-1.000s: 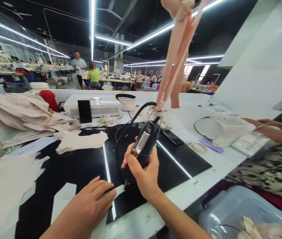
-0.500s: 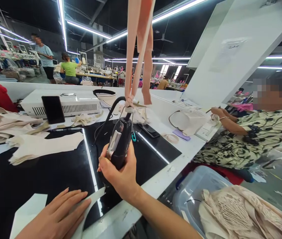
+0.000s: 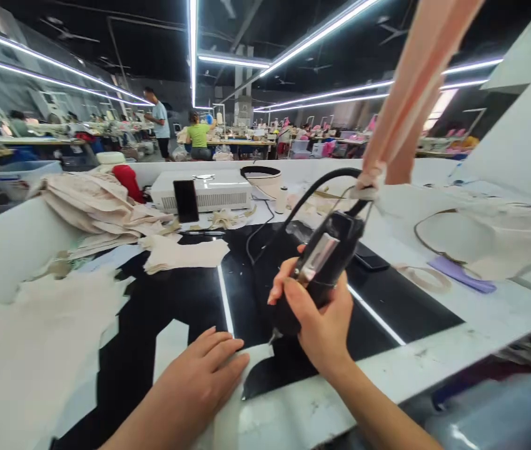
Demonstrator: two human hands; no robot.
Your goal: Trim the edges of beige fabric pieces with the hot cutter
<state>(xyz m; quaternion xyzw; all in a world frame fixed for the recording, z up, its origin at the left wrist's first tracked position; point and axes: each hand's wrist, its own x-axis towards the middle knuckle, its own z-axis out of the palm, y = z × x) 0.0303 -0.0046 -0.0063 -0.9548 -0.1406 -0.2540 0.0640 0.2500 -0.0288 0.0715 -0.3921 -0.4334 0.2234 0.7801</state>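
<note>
My right hand (image 3: 319,319) is wrapped round a black corded hand tool (image 3: 335,244) with a silver lever on its side. Its thin tip points down at the end of a pale curved fabric piece (image 3: 258,359); whether it touches the cloth I cannot tell. Peach fabric straps (image 3: 401,100) are tied to the tool's top. My left hand (image 3: 199,375) lies flat, fingers stretched out, on the pale piece, partly covering it. A white angular piece (image 3: 171,340) sticks out beyond the left hand. Both rest on a glossy black board (image 3: 152,319).
A stack of cream cut pieces (image 3: 187,253) lies on the board. Cream cloth (image 3: 91,206) is heaped at the left. Behind stand a phone (image 3: 186,201) and a white vented box (image 3: 222,187). Another phone (image 3: 372,257) and a purple strip (image 3: 462,274) are at the right.
My view has swung left, so the scene sits farther right and the co-worker at the right is out of view. The right hand still grips the tool, now tilted more.
</note>
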